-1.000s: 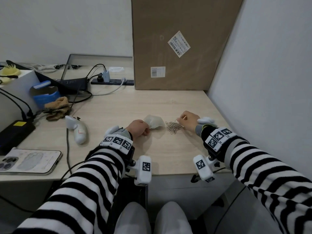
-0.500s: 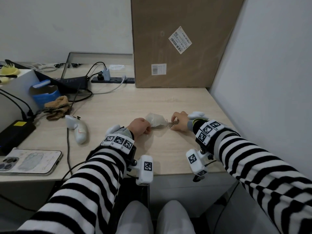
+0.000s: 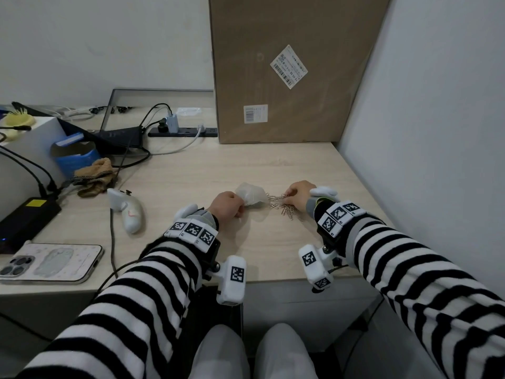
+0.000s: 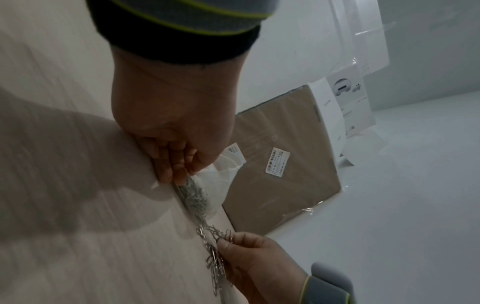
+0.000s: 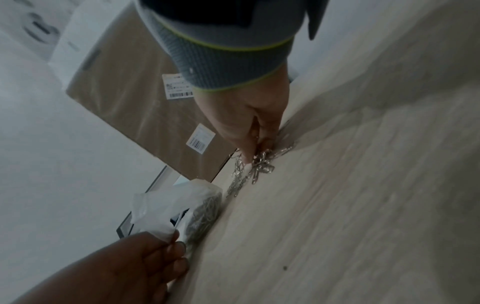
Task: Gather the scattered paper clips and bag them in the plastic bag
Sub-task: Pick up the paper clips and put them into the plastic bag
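A small clear plastic bag (image 3: 250,194) lies on the light wooden desk (image 3: 273,250), several paper clips inside it (image 4: 197,195). My left hand (image 3: 240,210) pinches the bag's near edge (image 4: 182,176) and holds its mouth toward the right. Loose silver paper clips (image 3: 282,206) lie in a pile just right of the bag. My right hand (image 3: 287,195) rests on that pile, fingertips curled and pinching a bunch of clips (image 5: 261,162). In the right wrist view the bag (image 5: 182,205) and my left hand (image 5: 166,246) sit below the pile.
A tall cardboard box (image 3: 287,72) stands at the back against the right wall. Left of my hands lie a white controller (image 3: 128,212), its cable, a phone (image 3: 49,262), a brown cloth (image 3: 95,177) and a power strip (image 3: 183,131).
Half a second ago my right hand was at the bag's mouth with clips; now it has moved back right onto the loose pile. My left hand has kept its hold on the bag.
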Demonstrator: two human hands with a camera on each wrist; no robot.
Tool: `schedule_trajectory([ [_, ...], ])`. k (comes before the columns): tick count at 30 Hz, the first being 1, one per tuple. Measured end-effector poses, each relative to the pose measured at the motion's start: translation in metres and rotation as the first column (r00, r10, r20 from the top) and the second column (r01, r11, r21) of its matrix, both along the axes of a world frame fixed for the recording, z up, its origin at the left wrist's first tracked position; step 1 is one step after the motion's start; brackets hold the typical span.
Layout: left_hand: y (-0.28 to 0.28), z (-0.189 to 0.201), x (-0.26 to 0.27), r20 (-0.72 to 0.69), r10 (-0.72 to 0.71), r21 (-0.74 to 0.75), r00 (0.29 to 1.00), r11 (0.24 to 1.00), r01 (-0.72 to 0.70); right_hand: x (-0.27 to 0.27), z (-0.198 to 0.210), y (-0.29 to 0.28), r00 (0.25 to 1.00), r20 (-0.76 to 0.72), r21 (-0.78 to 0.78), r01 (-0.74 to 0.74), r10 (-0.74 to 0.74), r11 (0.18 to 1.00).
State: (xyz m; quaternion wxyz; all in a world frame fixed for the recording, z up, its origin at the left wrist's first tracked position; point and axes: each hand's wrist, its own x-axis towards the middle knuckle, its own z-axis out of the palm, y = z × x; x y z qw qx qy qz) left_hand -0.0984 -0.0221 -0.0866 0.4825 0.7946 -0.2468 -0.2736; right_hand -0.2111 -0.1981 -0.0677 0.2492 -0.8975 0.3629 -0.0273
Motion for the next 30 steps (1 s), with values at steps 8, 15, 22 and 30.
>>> schedule_trajectory([
  [8,-0.009,0.037,-0.01,0.022,0.031,-0.145,0.999,0.989,-0.028,-0.002,0.025,0.001,0.795,0.42,0.635,0.086,-0.437,0.768],
  [15,-0.023,0.06,-0.024,0.036,0.011,-0.187,0.999,0.982,-0.004,0.006,0.075,0.024,0.767,0.54,0.705,-0.188,-0.346,0.684],
  [22,-0.022,0.062,-0.032,0.013,0.016,-0.204,1.0,0.979,-0.013,0.009,0.08,0.037,0.919,0.341,0.516,-0.006,-0.199,0.857],
  [30,-0.022,0.068,-0.04,0.001,-0.039,-0.202,0.999,0.979,0.038,0.012,0.099,0.038,0.988,0.151,0.218,-0.043,0.01,0.975],
])
